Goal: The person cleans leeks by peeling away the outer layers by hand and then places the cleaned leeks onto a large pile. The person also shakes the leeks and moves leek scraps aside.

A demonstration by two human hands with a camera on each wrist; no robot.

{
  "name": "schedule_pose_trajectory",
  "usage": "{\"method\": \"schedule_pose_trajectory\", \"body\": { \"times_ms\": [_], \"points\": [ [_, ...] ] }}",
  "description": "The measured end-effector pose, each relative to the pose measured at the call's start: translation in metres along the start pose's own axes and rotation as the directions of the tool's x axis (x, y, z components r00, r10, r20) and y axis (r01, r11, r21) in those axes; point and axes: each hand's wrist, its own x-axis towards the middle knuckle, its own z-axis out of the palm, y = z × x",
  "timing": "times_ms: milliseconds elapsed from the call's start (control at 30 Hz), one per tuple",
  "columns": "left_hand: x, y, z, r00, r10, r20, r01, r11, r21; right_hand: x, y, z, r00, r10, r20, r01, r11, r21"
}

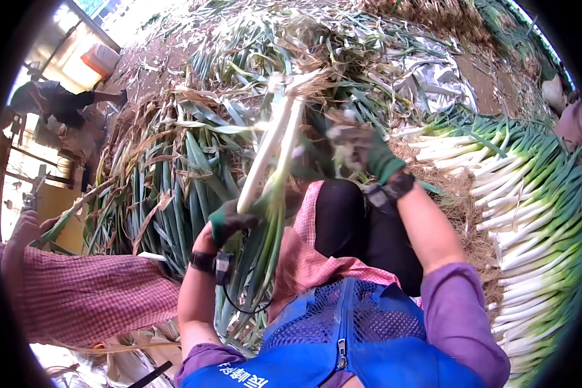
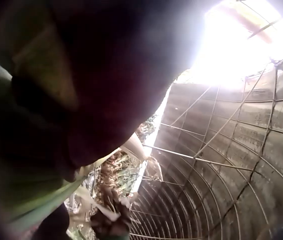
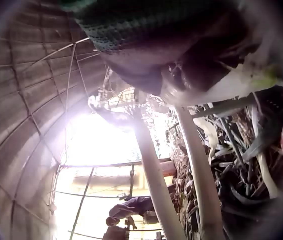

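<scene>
My left hand point(image 1: 234, 221), in a dark green glove, grips a couple of long green onions point(image 1: 265, 155). Their white shafts slant up and away from it, with the roots point(image 1: 309, 83) at the far end and green leaves hanging below the hand. My gloved right hand point(image 1: 362, 145) is to the right of these shafts, apart from them and blurred. The right wrist view shows its fingers pinching a pale, translucent strip of onion skin point(image 3: 216, 92), with two white shafts point(image 3: 199, 170) just beyond. In the left wrist view the dark hand hides most of the onions.
Unpeeled green onions point(image 1: 200, 168) are heaped in front and to the left. Cleaned ones point(image 1: 524, 220) lie in a long row at the right, beside loose roots point(image 1: 456, 194). Another person's checked sleeve point(image 1: 97, 294) reaches in at left. Leaf scraps point(image 1: 252, 52) cover the ground ahead.
</scene>
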Motion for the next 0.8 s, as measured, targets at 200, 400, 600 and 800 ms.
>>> {"method": "schedule_pose_trajectory", "body": {
  "times_ms": [200, 400, 600, 800],
  "points": [
    [-0.024, -0.005, 0.028, 0.997, 0.012, 0.082, -0.014, 1.000, 0.024, 0.024, 0.050, 0.039, 0.965, -0.245, 0.096, 0.262, 0.929, -0.260],
    [0.011, 0.005, 0.053, 0.949, 0.314, 0.002, -0.310, 0.938, -0.157, -0.023, -0.023, 0.093, 0.968, -0.148, -0.201, 0.119, 0.982, -0.148],
    [0.029, 0.034, 0.093, 0.935, 0.352, -0.049, -0.354, 0.935, -0.024, -0.036, -0.023, 0.071, 0.866, -0.473, 0.162, 0.483, 0.711, -0.511],
    [-0.007, 0.056, 0.088, 0.980, 0.178, 0.088, -0.170, 0.981, -0.092, -0.069, -0.094, 0.023, 0.825, -0.380, -0.418, 0.359, 0.924, -0.131]
  ]
}}
